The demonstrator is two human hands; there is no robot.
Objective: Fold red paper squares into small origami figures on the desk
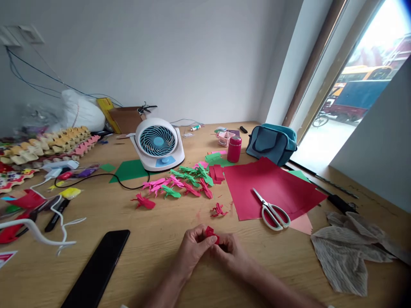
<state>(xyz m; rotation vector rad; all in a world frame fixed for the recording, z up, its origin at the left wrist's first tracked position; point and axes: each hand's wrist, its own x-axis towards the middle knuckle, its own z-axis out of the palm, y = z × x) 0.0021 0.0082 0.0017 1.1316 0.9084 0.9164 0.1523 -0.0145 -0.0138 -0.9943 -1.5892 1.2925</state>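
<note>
1. Paper piece (211, 232), red, folded: held over the tabletop (154, 261).
2. Left hand (195, 244): thumb and fingers pinched on it.
3. Right hand (230, 252): fingertips clamped at its right edge.
4. Folded-paper figures (191, 190), red, pink, green: clustered before the desk fan (157, 142).
5. Scissors (274, 214): on red sheets (253, 184).

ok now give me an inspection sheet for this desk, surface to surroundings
Surface: wooden tabletop, faint red marks ahead of the hands
Work items: red paper piece in hand; folded paper figures in red, pink and green; scissors lying on red sheets
Clutter: black phone at left, crumpled cloth at right, egg-carton trays far left
Hands: left hand and right hand both pinch the red paper piece
Cables: black cord by the fan; white cord loose at left
Surroundings: white wall behind; vehicles outside at right
</note>
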